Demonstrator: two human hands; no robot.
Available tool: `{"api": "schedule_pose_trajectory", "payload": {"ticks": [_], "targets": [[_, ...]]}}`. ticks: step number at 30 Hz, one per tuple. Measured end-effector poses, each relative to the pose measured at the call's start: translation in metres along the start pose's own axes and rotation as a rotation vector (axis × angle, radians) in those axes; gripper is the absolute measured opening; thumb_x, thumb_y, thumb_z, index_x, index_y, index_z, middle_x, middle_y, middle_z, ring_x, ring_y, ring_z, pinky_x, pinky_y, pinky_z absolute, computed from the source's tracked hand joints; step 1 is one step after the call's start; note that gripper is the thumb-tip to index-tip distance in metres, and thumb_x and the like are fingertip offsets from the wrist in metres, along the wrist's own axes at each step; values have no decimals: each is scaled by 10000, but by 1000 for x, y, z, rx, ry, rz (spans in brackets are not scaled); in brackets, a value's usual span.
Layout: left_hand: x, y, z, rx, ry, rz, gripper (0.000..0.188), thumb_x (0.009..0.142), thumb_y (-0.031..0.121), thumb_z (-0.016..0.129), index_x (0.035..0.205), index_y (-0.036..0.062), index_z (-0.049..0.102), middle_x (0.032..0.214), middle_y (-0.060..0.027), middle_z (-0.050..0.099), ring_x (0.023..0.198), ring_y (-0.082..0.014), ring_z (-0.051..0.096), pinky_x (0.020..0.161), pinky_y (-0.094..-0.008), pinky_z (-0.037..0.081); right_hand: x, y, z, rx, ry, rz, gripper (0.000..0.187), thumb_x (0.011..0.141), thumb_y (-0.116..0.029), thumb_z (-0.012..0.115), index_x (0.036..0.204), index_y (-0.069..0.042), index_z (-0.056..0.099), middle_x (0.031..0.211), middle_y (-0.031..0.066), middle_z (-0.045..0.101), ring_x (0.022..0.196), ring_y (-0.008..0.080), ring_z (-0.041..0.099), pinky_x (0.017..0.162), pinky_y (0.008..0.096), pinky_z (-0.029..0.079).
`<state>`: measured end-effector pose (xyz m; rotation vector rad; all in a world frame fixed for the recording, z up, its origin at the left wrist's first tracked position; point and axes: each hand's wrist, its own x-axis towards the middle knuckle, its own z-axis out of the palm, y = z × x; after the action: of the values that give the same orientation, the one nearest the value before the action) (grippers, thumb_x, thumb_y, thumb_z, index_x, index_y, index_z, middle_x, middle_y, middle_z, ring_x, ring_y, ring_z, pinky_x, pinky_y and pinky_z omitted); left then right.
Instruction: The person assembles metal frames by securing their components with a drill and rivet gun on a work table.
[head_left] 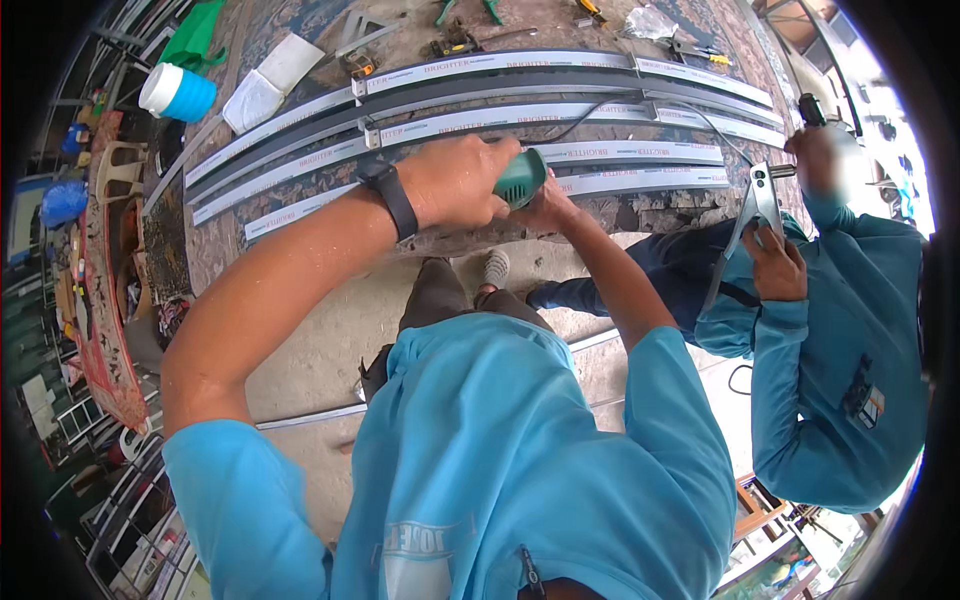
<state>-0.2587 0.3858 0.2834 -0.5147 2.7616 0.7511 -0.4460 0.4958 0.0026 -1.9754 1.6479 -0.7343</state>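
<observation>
At the frame's upper centre, the left hand [463,180] clasps a green power tool [521,180] beside the right hand [549,208], whose grip is unclear.

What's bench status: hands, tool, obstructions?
Left hand gripping green tool. Right hand close beside it, grip hidden. Tool at near strips. Dark cable crosses strips beyond.

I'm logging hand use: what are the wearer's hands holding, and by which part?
A green power tool: the left hand has its grip on the body's left side. The right hand is at the right; its exact hold is hidden.
</observation>
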Motion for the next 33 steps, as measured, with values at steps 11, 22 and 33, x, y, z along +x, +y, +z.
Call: {"api": "schedule_pose_trajectory", "payload": {"ticks": [11,22,33], "targets": [[-7,-3,-1,30,-72,42,774,822,265,818,1460,41,442,958,-278,723,956,-466,707,824,-528,579,-1,-18,-16,-86,-11,52,573,620,-223,828,1140,-72,640,1173,121,572,1150,354,509,988,499,418],[-11,-39,-65,-50,-47,208,741,837,264,815,1454,38,473,986,-283,721,951,-472,695,847,-539,559,2,-22,-23,-48,-51,103,612,630,-273,866,1194,-134,675,1240,95,584,1188,347,499,1045,496,400],[4,-314,-119,-1517,729,-258,501,993,425,704,1282,34,584,1011,-113,713,796,-208,722,617,-301,581,39,-105,-80,175,268,396,818,698,-146,868,1428,-47,512,1365,209,533,1294,408,485,1123,477,400]]}}
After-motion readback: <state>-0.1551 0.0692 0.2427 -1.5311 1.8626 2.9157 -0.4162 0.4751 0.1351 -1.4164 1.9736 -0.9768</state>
